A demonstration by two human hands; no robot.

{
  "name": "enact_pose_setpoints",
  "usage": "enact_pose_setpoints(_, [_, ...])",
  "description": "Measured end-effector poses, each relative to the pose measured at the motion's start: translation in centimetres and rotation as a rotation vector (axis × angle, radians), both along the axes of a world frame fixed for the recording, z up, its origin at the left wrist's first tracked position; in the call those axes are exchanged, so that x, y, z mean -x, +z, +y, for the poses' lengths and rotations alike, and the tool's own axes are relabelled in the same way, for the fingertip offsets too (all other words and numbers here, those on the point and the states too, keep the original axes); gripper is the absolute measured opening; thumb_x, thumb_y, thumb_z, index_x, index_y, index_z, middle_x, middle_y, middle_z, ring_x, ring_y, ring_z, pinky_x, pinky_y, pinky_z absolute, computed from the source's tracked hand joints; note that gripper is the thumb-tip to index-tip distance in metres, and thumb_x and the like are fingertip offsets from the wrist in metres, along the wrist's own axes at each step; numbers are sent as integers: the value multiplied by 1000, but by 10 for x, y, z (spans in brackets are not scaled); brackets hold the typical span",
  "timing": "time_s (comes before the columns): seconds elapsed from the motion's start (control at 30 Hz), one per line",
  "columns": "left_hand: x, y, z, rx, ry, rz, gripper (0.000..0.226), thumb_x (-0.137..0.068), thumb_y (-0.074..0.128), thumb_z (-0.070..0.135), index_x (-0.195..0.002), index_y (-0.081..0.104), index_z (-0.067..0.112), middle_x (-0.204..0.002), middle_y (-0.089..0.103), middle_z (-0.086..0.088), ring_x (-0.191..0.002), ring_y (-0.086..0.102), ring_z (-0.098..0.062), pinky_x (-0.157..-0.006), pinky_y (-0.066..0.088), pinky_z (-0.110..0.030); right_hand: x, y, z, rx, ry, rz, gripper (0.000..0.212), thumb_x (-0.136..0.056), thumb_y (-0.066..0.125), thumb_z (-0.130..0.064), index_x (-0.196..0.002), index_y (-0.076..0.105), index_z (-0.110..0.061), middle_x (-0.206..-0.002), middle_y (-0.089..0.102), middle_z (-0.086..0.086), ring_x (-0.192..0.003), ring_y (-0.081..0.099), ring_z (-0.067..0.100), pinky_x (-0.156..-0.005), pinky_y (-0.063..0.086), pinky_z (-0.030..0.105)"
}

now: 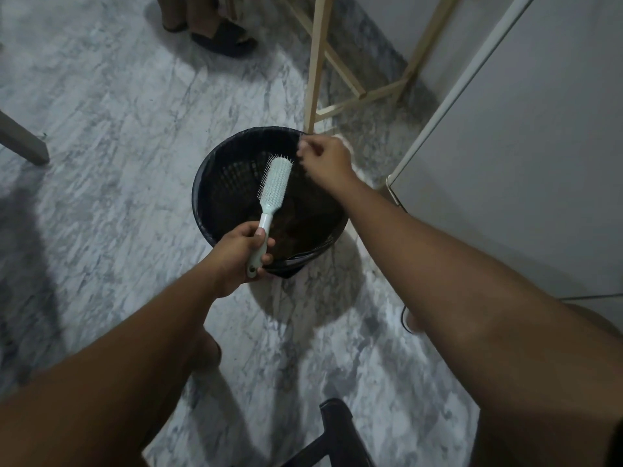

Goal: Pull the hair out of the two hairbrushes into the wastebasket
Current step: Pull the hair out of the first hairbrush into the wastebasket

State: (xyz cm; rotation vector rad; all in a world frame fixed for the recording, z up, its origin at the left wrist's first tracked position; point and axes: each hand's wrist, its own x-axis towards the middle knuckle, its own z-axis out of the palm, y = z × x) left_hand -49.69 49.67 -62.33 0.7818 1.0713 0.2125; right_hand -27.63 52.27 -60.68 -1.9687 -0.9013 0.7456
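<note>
A pale green hairbrush (274,187) is held over the black wastebasket (215,163), its bristled head pointing away from me. My left hand (237,256) grips its handle above the basket's near rim. My right hand (323,160) hovers over the far right rim, its fingertips pinching a dark strand of hair (301,150) just right of the brush head. The basket is lined with a black bag and holds dark brownish stuff at the bottom. Only one hairbrush is in view.
The basket stands on a grey marble floor (118,129). A light wooden frame (317,62) rises just behind it, a white cabinet (522,129) stands to the right. Another person's sandalled foot (224,38) is at the top. A black chair part (333,429) shows at the bottom.
</note>
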Motion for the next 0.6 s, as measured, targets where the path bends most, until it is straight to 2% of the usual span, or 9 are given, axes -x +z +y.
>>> enact_pose_setpoints(0.07, [-3, 1, -2, -14, 12, 10, 20, -104, 47, 20, -123, 55, 16, -91, 57, -4, -61, 50, -15, -51, 40, -26, 15, 8, -3, 29, 141, 8, 47, -84, 75, -44, -123, 69, -18, -102, 73, -1, -92, 69, 10, -81, 56, 23])
enact_pose_setpoints(0.1, [-5, 3, -2, -15, 18, 10, 21, -104, 47, 20, -124, 54, 16, -92, 57, -5, -62, 50, -16, -51, 41, -27, 19, 10, -3, 34, 190, -39, 47, -79, 79, -45, -118, 71, -19, -102, 73, -3, -90, 67, 7, -75, 51, 15])
enact_pose_setpoints(0.17, [-6, 5, -3, -23, 16, 15, 20, -104, 47, 20, -123, 54, 16, -92, 57, -5, -64, 51, -16, -53, 43, -29, 21, 10, 3, 15, 177, -131, 36, -73, 87, -39, -100, 78, -17, -92, 73, -2, -82, 65, 6, -66, 47, 14])
enact_pose_setpoints(0.23, [-4, 5, -3, -43, -2, 27, 17, -104, 47, 21, -119, 55, 17, -91, 58, -4, -64, 51, -16, -55, 44, -30, 18, 12, 8, 15, 128, -153, 26, -71, 88, -34, -88, 80, -16, -81, 73, -2, -74, 65, 6, -63, 50, 15])
enact_pose_setpoints(0.37, [-2, 7, 1, -68, -19, 35, 18, -104, 48, 20, -119, 57, 18, -92, 59, -4, -64, 51, -16, -55, 46, -30, 13, 15, 13, 27, 83, -190, 11, -76, 86, -24, -81, 80, -15, -76, 74, -3, -65, 62, 0, -60, 45, 8])
enact_pose_setpoints(0.43, [-5, 10, 2, -67, -12, 20, 19, -104, 47, 20, -121, 56, 17, -92, 58, -5, -63, 51, -15, -53, 46, -29, 10, 12, 13, 1, -12, -158, 8, -77, 84, -23, -78, 79, -17, -71, 72, -5, -66, 65, 2, -68, 52, 15])
enact_pose_setpoints(0.5, [-10, 14, 2, -73, -12, 12, 22, -105, 46, 19, -124, 56, 15, -93, 57, -6, -62, 50, -15, -51, 46, -28, 8, 7, 11, -44, -134, -61, 12, -80, 81, -24, -70, 75, -20, -68, 73, -5, -67, 71, 10, -75, 61, 31])
enact_pose_setpoints(0.53, [-12, 16, 2, -76, -12, 12, 22, -105, 46, 19, -124, 55, 14, -93, 57, -6, -62, 50, -15, -50, 45, -28, 5, 4, 9, -67, -185, -4, 16, -82, 79, -22, -69, 72, -22, -68, 73, -3, -65, 73, 13, -73, 63, 37])
enact_pose_setpoints(0.6, [-14, 17, 3, -66, 15, 4, 20, -105, 45, 19, -122, 54, 12, -92, 56, -6, -61, 49, -15, -49, 45, -27, 4, 0, 0, -102, -251, 102, 18, -90, 72, -17, -72, 69, -20, -70, 73, 1, -61, 72, 12, -68, 64, 41])
